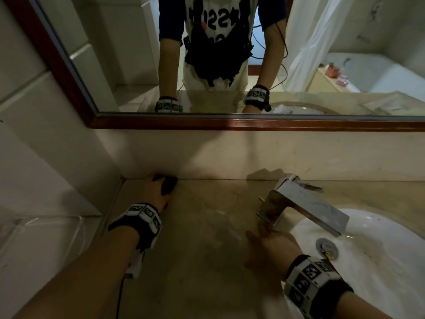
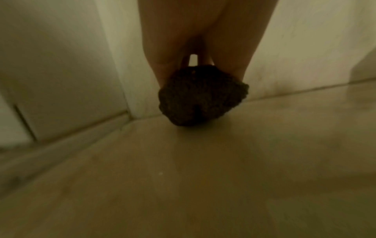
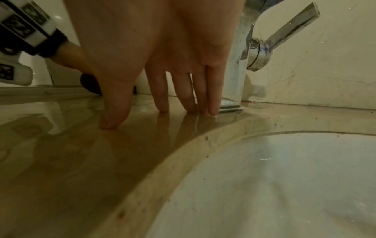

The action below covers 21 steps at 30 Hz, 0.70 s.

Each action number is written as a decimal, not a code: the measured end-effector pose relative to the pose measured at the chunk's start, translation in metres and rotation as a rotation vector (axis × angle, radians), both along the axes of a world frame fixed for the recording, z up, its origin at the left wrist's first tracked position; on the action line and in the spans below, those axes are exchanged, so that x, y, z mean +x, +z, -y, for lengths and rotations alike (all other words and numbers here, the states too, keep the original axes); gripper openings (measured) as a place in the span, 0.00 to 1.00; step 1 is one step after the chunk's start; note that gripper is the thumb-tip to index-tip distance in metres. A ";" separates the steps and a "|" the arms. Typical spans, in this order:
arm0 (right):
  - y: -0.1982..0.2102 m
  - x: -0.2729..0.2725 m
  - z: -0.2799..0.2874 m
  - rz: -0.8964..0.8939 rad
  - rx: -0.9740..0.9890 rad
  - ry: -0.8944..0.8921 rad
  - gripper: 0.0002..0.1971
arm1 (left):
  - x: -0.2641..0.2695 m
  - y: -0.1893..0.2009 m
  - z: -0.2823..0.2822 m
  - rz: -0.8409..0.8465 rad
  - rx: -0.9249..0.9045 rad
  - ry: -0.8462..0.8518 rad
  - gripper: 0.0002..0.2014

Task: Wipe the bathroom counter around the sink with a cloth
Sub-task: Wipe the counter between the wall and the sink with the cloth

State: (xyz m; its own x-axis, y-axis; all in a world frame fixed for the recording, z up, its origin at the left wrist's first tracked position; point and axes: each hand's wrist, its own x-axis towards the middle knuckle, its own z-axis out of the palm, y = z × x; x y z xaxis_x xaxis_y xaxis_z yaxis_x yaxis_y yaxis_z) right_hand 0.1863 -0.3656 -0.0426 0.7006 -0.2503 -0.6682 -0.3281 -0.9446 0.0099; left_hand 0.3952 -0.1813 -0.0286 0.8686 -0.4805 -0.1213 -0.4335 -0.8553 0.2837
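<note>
My left hand (image 1: 158,189) grips a dark bunched cloth (image 1: 169,184) at the far left back corner of the beige counter (image 1: 202,238), close to the wall. In the left wrist view the cloth (image 2: 201,99) sits between my fingers and touches the counter (image 2: 203,177). My right hand (image 1: 266,245) rests with straight, spread fingers on the wet counter, just left of the chrome faucet (image 1: 303,203). In the right wrist view its fingertips (image 3: 114,122) press the counter (image 3: 61,161) beside the faucet base (image 3: 231,96). The white sink (image 1: 368,261) lies to the right.
A wood-framed mirror (image 1: 230,123) hangs above the backsplash and reflects the person. A tiled wall (image 1: 46,157) bounds the counter on the left. The faucet lever (image 3: 293,24) sticks out to the right. The sink drain (image 1: 326,247) is near my right wrist.
</note>
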 end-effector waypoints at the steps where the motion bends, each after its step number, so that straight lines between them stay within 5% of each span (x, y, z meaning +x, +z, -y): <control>1: -0.002 0.000 0.001 0.000 0.001 0.005 0.39 | 0.003 -0.006 0.001 0.000 0.049 0.001 0.21; 7: 0.000 -0.003 0.004 0.008 0.005 0.029 0.39 | 0.008 -0.034 0.017 -0.050 0.189 -0.045 0.24; 11: 0.003 -0.006 0.006 0.020 0.044 0.012 0.38 | -0.038 -0.014 0.047 0.092 0.060 -0.360 0.21; 16: 0.012 -0.025 0.023 0.195 0.231 -0.149 0.35 | -0.107 -0.015 0.086 -0.174 0.326 -0.512 0.26; 19: 0.010 -0.040 0.031 0.222 0.242 -0.140 0.31 | -0.124 -0.019 0.090 -0.266 0.334 -0.581 0.27; 21: 0.007 -0.046 0.034 0.205 0.246 -0.125 0.29 | -0.122 -0.013 0.086 -0.337 0.184 -0.552 0.25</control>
